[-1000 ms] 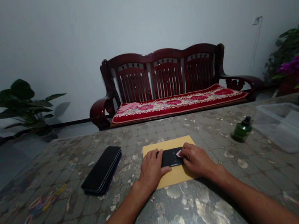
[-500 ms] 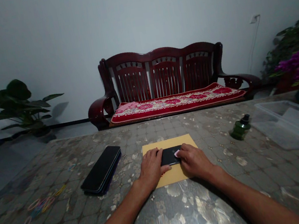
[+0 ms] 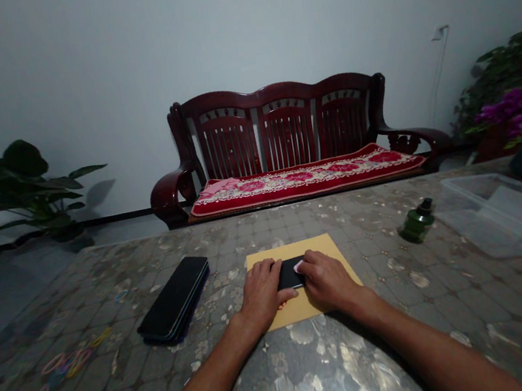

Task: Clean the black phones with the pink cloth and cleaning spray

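A small black phone (image 3: 290, 273) lies on a yellow sheet (image 3: 319, 247) in the middle of the patterned table (image 3: 318, 371). My left hand (image 3: 261, 293) rests on the phone's left end, fingers curled over it and thumb along its near edge. My right hand (image 3: 324, 279) presses a small pink piece (image 3: 297, 267) against the phone's face with closed fingers. Most of the phone is hidden under both hands.
A stack of dark phones (image 3: 174, 298) lies to the left, coloured rubber bands (image 3: 65, 366) further left. A green bottle (image 3: 417, 223) and a clear plastic tub (image 3: 502, 214) stand at the right. Beyond the table are a wooden bench (image 3: 283, 146) and potted plants (image 3: 26, 186).
My right hand has slid left across the phone with the pink piece, covering more of the screen. The left hand stays put. The view has shifted slightly.
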Demonstrator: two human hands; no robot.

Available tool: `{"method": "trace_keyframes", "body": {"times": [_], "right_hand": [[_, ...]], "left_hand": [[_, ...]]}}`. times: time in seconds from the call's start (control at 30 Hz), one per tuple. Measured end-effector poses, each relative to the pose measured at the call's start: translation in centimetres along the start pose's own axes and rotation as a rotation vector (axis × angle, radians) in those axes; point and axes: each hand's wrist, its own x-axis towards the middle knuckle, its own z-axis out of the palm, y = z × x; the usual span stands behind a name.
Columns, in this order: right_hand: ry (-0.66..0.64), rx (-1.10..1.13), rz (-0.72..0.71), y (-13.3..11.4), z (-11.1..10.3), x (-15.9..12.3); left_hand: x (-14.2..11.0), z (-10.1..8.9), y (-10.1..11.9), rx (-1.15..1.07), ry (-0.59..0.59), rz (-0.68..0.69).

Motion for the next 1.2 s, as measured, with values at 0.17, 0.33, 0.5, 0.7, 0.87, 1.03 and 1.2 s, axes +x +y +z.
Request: {"method": "trace_keyframes", "body": {"times": [0.17,0.33,0.5,0.7,0.87,1.03,1.2], "right_hand": [[0.007,-0.014,0.101,1.5,-0.7,-0.1],[0.019,-0.046,0.194,2.8,-1.1,0.1],[0.002,-0.022,0.056,0.4,-0.2,0.0],[-0.008,0.033,0.012,0.3,-0.3,-0.2],[0.029,0.018,0.187,2.6,-0.8,0.0],[0.012,0.029,0.152,1.6,-0.4,-0.4],[-0.020,0.056,0.021,0.6,-0.2,-0.7]], "left_hand": [[0.0,-0.1,0.0,-0.009,-0.009,-0.001],[0.0,-0.2,0.0,-0.020,-0.012,-0.004],[0.1,-0.1,0.0,-0.032,-0.003,-0.003],[0.0,-0.1,-0.1,-0.042,0.016,0.000],[0.0,-0.4,0.0,-0.042,-0.003,-0.008],[-0.1,-0.6,0.2,-0.045,-0.006,-0.031],[-0.1,-0.6,0.2,-0.065,-0.009,-0.025]]}}
